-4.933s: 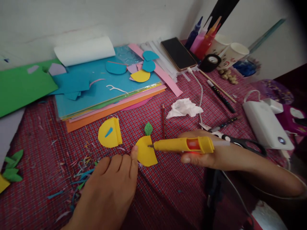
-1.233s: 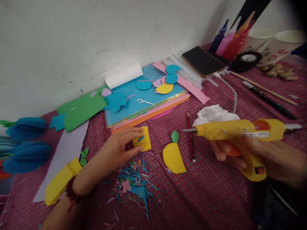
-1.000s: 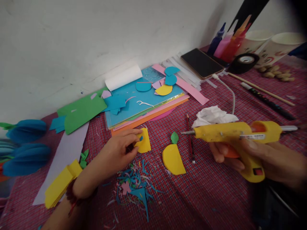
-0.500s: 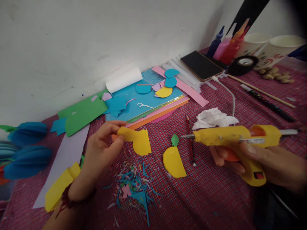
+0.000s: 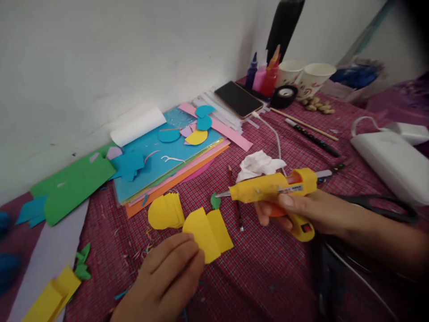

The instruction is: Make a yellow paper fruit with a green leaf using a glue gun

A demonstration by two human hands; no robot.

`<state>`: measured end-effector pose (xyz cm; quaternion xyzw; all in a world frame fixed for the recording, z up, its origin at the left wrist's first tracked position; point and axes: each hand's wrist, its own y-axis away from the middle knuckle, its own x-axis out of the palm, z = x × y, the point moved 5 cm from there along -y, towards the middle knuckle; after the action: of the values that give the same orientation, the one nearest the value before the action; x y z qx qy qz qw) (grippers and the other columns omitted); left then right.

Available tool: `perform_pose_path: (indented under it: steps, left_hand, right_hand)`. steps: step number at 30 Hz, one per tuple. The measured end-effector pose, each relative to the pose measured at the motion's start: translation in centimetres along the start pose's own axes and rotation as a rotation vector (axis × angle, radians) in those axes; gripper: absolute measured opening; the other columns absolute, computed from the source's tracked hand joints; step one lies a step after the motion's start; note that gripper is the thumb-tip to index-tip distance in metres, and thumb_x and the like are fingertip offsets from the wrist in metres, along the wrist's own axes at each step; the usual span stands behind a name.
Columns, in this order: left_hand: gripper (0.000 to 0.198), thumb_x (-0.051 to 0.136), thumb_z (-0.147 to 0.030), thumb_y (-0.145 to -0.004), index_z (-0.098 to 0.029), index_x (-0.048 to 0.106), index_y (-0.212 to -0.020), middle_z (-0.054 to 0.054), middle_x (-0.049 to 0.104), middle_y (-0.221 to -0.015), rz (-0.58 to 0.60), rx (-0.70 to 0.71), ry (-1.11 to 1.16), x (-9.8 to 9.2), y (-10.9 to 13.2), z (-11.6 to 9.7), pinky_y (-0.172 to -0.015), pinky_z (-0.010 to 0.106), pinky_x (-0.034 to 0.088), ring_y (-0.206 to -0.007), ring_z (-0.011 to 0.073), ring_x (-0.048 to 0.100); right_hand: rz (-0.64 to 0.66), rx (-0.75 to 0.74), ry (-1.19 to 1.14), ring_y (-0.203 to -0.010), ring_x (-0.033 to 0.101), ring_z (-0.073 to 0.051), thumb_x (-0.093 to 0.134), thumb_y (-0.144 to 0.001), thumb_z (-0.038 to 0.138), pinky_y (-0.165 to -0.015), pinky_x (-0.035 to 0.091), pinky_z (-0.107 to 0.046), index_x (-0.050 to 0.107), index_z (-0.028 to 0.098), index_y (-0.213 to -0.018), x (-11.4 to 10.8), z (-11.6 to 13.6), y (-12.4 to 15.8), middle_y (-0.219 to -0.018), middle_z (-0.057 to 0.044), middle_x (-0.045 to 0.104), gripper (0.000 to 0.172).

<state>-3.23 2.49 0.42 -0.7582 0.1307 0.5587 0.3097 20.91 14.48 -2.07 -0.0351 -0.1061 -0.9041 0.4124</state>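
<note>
The left hand has its fingers bent close together on the near left edge of a yellow half-round piece, gripping it there, the thumb hidden from view. Just right of those fingertips, a second yellow piece shows partly beneath the first. The right hand's fingers are wrapped around the handle of a yellow glue gun, its nozzle pointing left from them, the tip appearing beside a green leaf. Beyond the left fingers sits a yellow stack; farther past it lie coloured sheets. Beyond the right fingers is crumpled white tissue, and a pencil lies left of them. Black-handled scissors lie to their right.
</note>
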Motion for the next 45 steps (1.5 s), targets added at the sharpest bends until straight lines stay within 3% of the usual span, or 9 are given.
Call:
perform_pose_path:
  steps: [5, 15, 23, 28, 32, 37, 42, 45]
  left_hand:
    - [0.035, 0.058, -0.002, -0.085, -0.019, 0.063, -0.115, 0.005, 0.071, -0.102, -0.07, 0.098, 0.053, 1.0, -0.8, -0.1, -0.09, 0.036, 0.058, -0.108, 0.0215, 0.064]
    - [0.046, 0.048, 0.003, -0.089, -0.015, 0.058, -0.129, 0.007, 0.07, -0.118, 0.033, 0.177, 0.034, 1.7, -0.4, -0.3, -0.102, 0.035, 0.053, -0.122, 0.0213, 0.058]
    - [0.039, 0.056, -0.004, -0.089, -0.015, 0.059, -0.127, 0.009, 0.068, -0.119, -0.024, 0.144, 0.102, 2.1, -0.3, -0.6, -0.102, 0.035, 0.053, -0.123, 0.0218, 0.057]
    - [0.038, 0.048, -0.002, -0.092, -0.018, 0.062, -0.123, 0.007, 0.068, -0.12, -0.014, 0.116, 0.065, 1.0, 0.2, -0.5, -0.098, 0.029, 0.054, -0.12, 0.0189, 0.059]
    - [0.036, 0.04, 0.0, -0.094, -0.014, 0.066, -0.114, 0.005, 0.071, -0.111, 0.015, 0.192, 0.026, 0.4, -0.8, -1.1, -0.095, 0.025, 0.054, -0.116, 0.0168, 0.061]
    - [0.034, 0.044, 0.001, -0.093, -0.012, 0.064, -0.116, 0.006, 0.071, -0.112, 0.038, 0.173, 0.09, 1.6, -1.3, -0.9, -0.099, 0.029, 0.053, -0.12, 0.0186, 0.058]
    - [0.024, 0.056, 0.0, -0.088, -0.011, 0.065, -0.107, 0.009, 0.068, -0.106, -0.071, 0.12, 0.202, 2.8, -1.0, -0.1, -0.096, 0.033, 0.056, -0.115, 0.0207, 0.06]
    - [0.02, 0.057, 0.002, -0.086, -0.008, 0.064, -0.102, 0.011, 0.066, -0.106, -0.1, 0.112, 0.218, 2.8, -1.4, 0.0, -0.098, 0.034, 0.055, -0.115, 0.021, 0.059]
  right_hand:
    - [0.01, -0.01, 0.021, -0.052, 0.047, -0.006, 0.052, -0.086, 0.067, -0.043, 0.038, -0.015, 0.068, 0.013, -0.085, 0.2, 0.5, -0.1, -0.077, -0.005, 0.062, 0.057]
    - [-0.008, -0.035, 0.027, -0.051, 0.048, -0.005, 0.054, -0.087, 0.063, -0.043, 0.039, -0.014, 0.065, 0.012, -0.084, 0.4, 1.1, -0.3, -0.08, -0.007, 0.067, 0.053]
    - [-0.008, -0.007, 0.059, -0.05, 0.05, -0.005, 0.056, -0.084, 0.066, -0.042, 0.039, -0.015, 0.069, 0.011, -0.086, 0.2, 0.8, -0.2, -0.081, -0.008, 0.068, 0.056]
    - [0.002, 0.009, 0.089, -0.051, 0.049, -0.006, 0.053, -0.085, 0.067, -0.044, 0.04, -0.017, 0.07, 0.01, -0.085, 0.2, 0.8, -0.2, -0.077, -0.007, 0.064, 0.06]
    - [0.002, 0.035, 0.107, -0.052, 0.049, -0.008, 0.052, -0.086, 0.068, -0.043, 0.039, -0.018, 0.071, 0.01, -0.086, 0.2, 0.9, 0.0, -0.065, -0.003, 0.057, 0.061]
    - [0.012, 0.027, 0.101, -0.052, 0.049, -0.007, 0.053, -0.086, 0.067, -0.043, 0.039, -0.018, 0.068, 0.011, -0.084, 0.4, 1.2, 0.0, -0.07, -0.004, 0.06, 0.058]
    - [0.023, 0.065, 0.088, -0.053, 0.049, -0.006, 0.056, -0.083, 0.069, -0.043, 0.039, -0.017, 0.067, 0.012, -0.089, 0.4, 1.1, -0.1, -0.082, -0.008, 0.066, 0.058]
    - [0.022, 0.099, 0.113, -0.054, 0.049, -0.007, 0.056, -0.08, 0.072, -0.043, 0.039, -0.018, 0.068, 0.011, -0.088, 0.3, 1.0, -0.1, -0.081, -0.008, 0.065, 0.063]
